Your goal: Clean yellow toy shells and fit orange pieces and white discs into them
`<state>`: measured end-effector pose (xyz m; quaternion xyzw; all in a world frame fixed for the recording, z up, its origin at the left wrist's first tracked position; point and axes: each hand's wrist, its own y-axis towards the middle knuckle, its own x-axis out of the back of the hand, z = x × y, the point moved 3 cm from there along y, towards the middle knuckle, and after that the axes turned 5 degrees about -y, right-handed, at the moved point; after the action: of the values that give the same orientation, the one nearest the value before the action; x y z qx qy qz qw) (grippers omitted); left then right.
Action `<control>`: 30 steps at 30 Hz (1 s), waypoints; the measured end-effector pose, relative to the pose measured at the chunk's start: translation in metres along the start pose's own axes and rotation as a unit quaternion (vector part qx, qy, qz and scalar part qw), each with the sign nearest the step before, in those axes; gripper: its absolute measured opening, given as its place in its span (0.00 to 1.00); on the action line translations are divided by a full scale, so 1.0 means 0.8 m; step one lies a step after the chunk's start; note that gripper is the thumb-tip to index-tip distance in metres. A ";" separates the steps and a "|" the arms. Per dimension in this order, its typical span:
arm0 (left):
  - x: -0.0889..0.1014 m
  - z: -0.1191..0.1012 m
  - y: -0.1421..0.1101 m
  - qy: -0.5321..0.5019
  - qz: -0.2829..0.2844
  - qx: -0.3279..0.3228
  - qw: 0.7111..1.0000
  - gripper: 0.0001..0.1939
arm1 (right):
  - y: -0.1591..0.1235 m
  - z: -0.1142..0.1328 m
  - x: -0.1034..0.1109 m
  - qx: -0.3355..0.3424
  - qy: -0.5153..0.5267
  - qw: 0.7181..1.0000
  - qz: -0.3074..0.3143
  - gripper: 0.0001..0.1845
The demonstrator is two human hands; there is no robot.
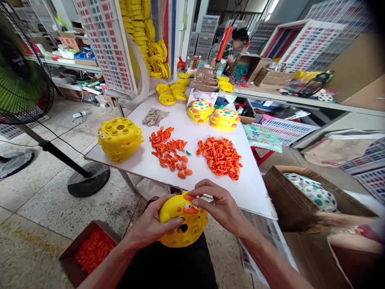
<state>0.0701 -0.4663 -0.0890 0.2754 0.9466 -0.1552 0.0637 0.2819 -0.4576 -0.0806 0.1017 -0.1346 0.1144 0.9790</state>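
Observation:
My left hand [150,224] is wrapped round a yellow duck-faced toy shell [188,234] with round holes, tilted above my lap. At the top of the duck's head, the fingers of my right hand [222,204] pinch a small orange plastic piece [189,196] against the shell. Beyond my hands on the white table [141,168] lie two heaps of orange parts: curved pieces [168,144] with a few rounded ones to the left, and a denser pile [221,156] to the right. A stack of yellow duck shells [120,140] stands at the table's left corner.
Finished-looking duck toys [225,119] with white discs sit at the back, near yellow rings [168,94] and a grey rag [155,117]. An orange electric screwdriver [224,43] hangs above. Boxes flank me, one of orange parts [95,249]. A fan [21,72] stands left; a person [237,44] sits behind.

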 end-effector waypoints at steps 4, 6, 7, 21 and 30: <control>0.000 -0.001 -0.006 0.041 0.020 -0.005 0.999 0.25 | -0.002 0.005 -0.001 -0.058 0.078 0.995 -0.009 0.07; 0.000 -0.004 -0.010 0.059 0.037 -0.010 0.997 0.24 | -0.004 0.008 -0.001 -0.100 0.108 0.989 0.009 0.12; 0.001 -0.006 -0.011 0.074 0.044 -0.017 0.996 0.24 | -0.005 0.010 -0.002 -0.120 0.120 0.985 0.025 0.14; -0.003 -0.027 -0.016 0.238 0.051 -0.042 0.969 0.23 | -0.020 0.005 -0.017 -0.138 0.156 0.974 0.092 0.14; 0.003 -0.013 -0.012 0.209 0.058 -0.016 0.976 0.22 | -0.024 -0.008 -0.023 -0.138 0.136 0.979 0.064 0.14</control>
<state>0.0624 -0.4694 -0.0769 0.3553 0.9236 -0.0754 -0.1226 0.2710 -0.4778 -0.0948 -0.0600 -0.0208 0.1695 0.9835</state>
